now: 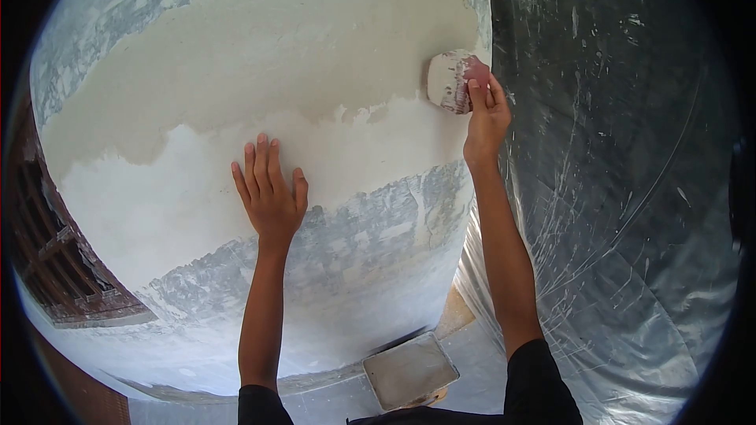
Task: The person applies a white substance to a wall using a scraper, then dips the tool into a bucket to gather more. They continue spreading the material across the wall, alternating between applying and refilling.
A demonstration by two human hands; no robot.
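Note:
My right hand (487, 122) grips a reddish putty spreader (452, 83), its flat face smeared with pale plaster. The spreader is against the wall (354, 267) near its right edge, over a band of damp beige plaster (276, 47). My left hand (272, 193) has its fingers spread, palm toward the wall, and holds nothing. It lies on the whiter, drier-looking plaster (157, 197) just below the beige band. Whether the palm presses on the surface cannot be made out.
A dark plastic sheet (614, 189), splashed with white, hangs to the right of the wall. Below, between my forearms, stands a rectangular tray (411, 370) with greyish material in it. A brown slatted grille (59, 248) is at the left edge.

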